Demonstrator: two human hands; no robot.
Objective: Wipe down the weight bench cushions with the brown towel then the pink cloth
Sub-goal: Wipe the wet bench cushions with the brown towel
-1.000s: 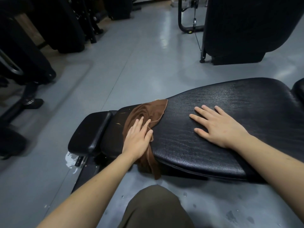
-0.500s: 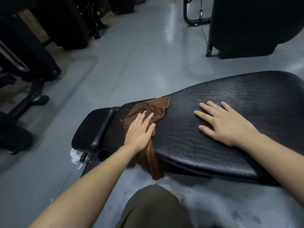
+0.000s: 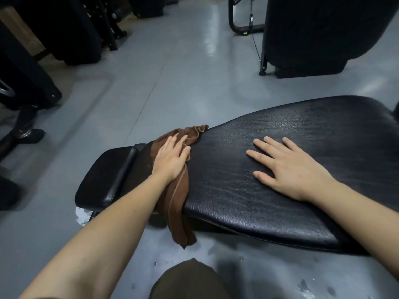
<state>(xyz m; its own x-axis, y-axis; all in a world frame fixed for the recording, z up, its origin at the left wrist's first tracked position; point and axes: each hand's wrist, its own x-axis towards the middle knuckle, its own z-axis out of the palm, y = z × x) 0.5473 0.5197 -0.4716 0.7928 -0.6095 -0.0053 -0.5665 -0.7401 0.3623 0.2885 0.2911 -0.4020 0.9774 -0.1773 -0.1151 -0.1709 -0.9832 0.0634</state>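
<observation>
The long black bench cushion runs from centre to right, with a small black seat pad at its left end. A brown towel lies bunched across the cushion's narrow left end and hangs over the near edge. My left hand presses flat on top of the towel, fingers together. My right hand rests palm down on the bare cushion with fingers spread, holding nothing. No pink cloth is in view.
Grey floor lies beyond the bench, with wet spots below its near edge. Dark gym machines crowd the far left, and a big black machine stands at the back right. My knee shows at the bottom.
My left hand has slid the towel away from me toward the cushion's far edge, bunching its far end. My right hand has stayed planted on the cushion.
</observation>
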